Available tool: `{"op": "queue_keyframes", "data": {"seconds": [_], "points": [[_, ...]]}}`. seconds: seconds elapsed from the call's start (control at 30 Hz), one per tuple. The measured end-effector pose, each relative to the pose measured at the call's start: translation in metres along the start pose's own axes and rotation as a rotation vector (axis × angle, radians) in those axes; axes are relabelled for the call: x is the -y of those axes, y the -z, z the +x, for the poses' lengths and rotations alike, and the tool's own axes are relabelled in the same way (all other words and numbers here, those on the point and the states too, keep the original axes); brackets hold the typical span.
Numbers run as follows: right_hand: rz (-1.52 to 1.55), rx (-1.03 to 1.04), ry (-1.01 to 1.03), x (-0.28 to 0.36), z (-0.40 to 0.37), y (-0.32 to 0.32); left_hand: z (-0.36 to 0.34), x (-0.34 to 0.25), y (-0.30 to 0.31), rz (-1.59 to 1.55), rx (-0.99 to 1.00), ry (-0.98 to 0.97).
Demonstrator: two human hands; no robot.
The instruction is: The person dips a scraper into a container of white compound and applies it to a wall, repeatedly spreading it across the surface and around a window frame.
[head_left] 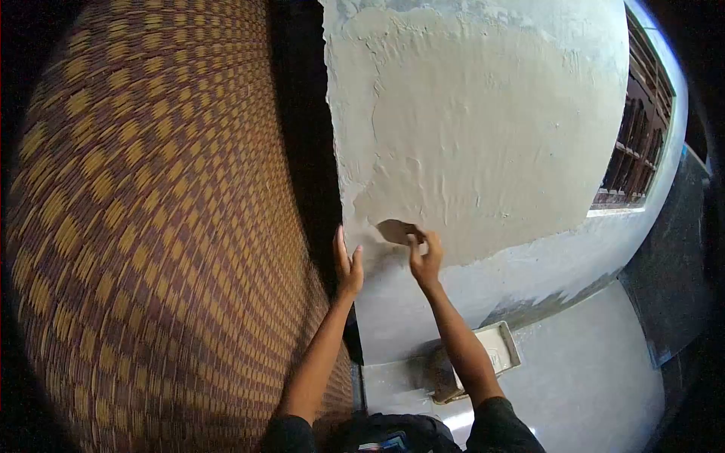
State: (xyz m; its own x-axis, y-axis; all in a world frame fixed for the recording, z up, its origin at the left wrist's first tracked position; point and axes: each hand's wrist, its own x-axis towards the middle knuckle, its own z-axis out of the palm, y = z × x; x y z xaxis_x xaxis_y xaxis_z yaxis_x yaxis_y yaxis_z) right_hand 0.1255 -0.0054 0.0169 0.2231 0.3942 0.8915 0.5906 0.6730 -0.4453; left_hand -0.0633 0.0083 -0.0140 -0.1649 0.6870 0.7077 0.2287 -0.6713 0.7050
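Note:
In my right hand (427,258) is a flat, dark-bladed putty scraper (396,231), its fingers pinched on the near edge. The blade lies against or very close to the wall (408,313), at the lower left of a wide beige patch of fresh putty (491,128). My left hand (349,264) rests along the wall's left edge with fingers stretched out and thumb apart, holding nothing. Ridges and streaks mark the putty, and its border is ragged against the paler wall.
On the floor (581,362) below stands a rectangular tray (516,353) with pale putty in it, partly hidden by my right forearm. A woven brown-and-yellow mat (166,226) fills the left side, beyond a dark gap. A barred window (638,143) is at right, near a dark panel (668,257).

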Motion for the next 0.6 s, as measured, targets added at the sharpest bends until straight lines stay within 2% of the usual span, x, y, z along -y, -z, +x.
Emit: {"op": "queue_keyframes", "data": {"seconds": [0.03,0.1,0.13,0.17,0.23,0.3,0.33,0.37,0.43,0.5,0.53,0.57,0.6], "points": [[-0.102,0.054,0.031,-0.010,-0.006,-0.004,-0.001,0.001,-0.002,0.001,-0.017,-0.008],[-0.002,-0.173,-0.153,-0.002,0.009,0.002,-0.002,-0.004,0.005,0.006,0.005,-0.034],[0.103,-0.273,-0.322,-0.014,0.012,0.006,0.001,-0.005,0.008,0.008,0.020,-0.064],[0.178,-0.433,-0.390,-0.012,0.020,0.010,0.004,-0.002,0.010,0.010,0.012,-0.069],[0.412,-0.503,-0.444,-0.004,0.024,0.016,0.004,0.003,0.013,0.034,0.010,-0.058],[0.193,-0.168,-0.373,-0.012,0.005,0.011,0.004,-0.004,0.011,0.038,0.016,-0.038],[0.068,-0.054,-0.074,-0.016,-0.004,0.004,0.002,-0.010,0.009,0.039,0.024,-0.019],[0.075,-0.003,0.081,-0.002,-0.001,-0.003,0.000,-0.009,0.004,0.034,0.030,-0.015],[-0.186,0.028,0.127,-0.022,-0.006,-0.009,-0.002,-0.008,-0.001,0.027,-0.002,-0.027],[-0.016,-0.175,-0.196,-0.022,0.012,0.001,-0.001,-0.012,0.008,0.042,0.021,-0.033],[0.059,-0.375,-0.261,-0.023,0.024,0.006,0.002,-0.014,0.014,0.057,0.040,-0.038],[0.126,-0.442,-0.442,-0.011,0.033,0.020,0.003,-0.012,0.018,0.061,0.033,-0.041],[0.203,-0.509,-0.437,-0.008,0.037,0.025,0.004,-0.009,0.021,0.057,0.028,-0.011]]}}
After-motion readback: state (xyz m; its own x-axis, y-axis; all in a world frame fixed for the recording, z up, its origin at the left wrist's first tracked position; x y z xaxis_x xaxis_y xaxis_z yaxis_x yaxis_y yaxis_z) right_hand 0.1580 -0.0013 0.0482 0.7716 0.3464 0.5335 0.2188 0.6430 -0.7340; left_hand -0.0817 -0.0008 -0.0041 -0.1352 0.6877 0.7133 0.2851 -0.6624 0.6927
